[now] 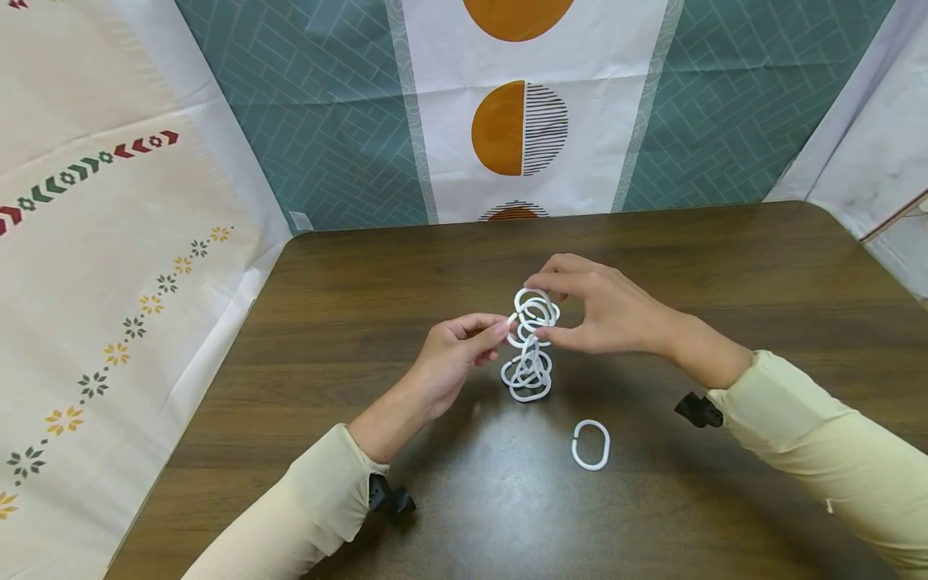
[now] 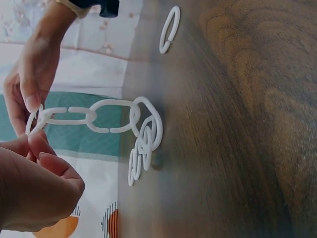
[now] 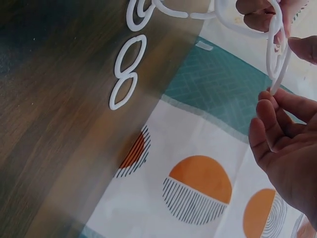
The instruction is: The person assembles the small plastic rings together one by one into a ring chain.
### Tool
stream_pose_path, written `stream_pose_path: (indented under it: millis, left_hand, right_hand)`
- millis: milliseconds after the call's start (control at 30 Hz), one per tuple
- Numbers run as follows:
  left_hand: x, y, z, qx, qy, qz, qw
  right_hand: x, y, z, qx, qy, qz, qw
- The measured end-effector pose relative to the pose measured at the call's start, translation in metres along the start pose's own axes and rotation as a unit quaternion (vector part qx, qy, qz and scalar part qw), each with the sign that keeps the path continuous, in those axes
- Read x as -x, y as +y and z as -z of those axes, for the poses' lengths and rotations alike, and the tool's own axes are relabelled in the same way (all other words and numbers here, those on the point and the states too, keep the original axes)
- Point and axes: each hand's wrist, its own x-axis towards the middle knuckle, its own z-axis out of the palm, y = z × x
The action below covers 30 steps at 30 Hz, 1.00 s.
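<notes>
White plastic chain links (image 1: pixel 529 374) hang in a joined strand between both hands, the lower ones bunched at the tabletop. My left hand (image 1: pixel 464 354) pinches a link near the top of the strand between thumb and forefinger. From the right, my right hand (image 1: pixel 616 310) holds an upper link (image 3: pixel 277 54), its thumb and fingertips at opposite parts of it. In the left wrist view the strand (image 2: pixel 111 116) runs from the fingers toward the wooden surface. A single loose link (image 1: pixel 590 445), with a small gap in its side, lies nearer the front right.
The brown wooden table (image 1: pixel 348 282) has rounded back corners. Behind it hangs a teal and white cloth (image 1: pixel 449 105) with orange circles, and a cream patterned cloth (image 1: pixel 109 266) covers the left side. Dark wrist cameras (image 1: pixel 391 499) sit at the sleeves.
</notes>
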Motion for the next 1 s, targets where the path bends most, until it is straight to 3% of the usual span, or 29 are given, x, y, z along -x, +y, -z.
stream_pose_path:
  millis: [500,1000]
  left_hand:
    - [-0.0001,-0.0024,0.0013,-0.031,-0.002,0.013,0.9994]
    - [-0.0016,-0.0038,0.0019,-0.053,0.002,0.025,0.9982]
  right_hand:
    - [-0.0048,-0.0043,0.0002,-0.014,-0.067,-0.042,0.9968]
    - [-0.0053,-0.0038,0.0000,-0.003,-0.093,-0.054,0.9941]
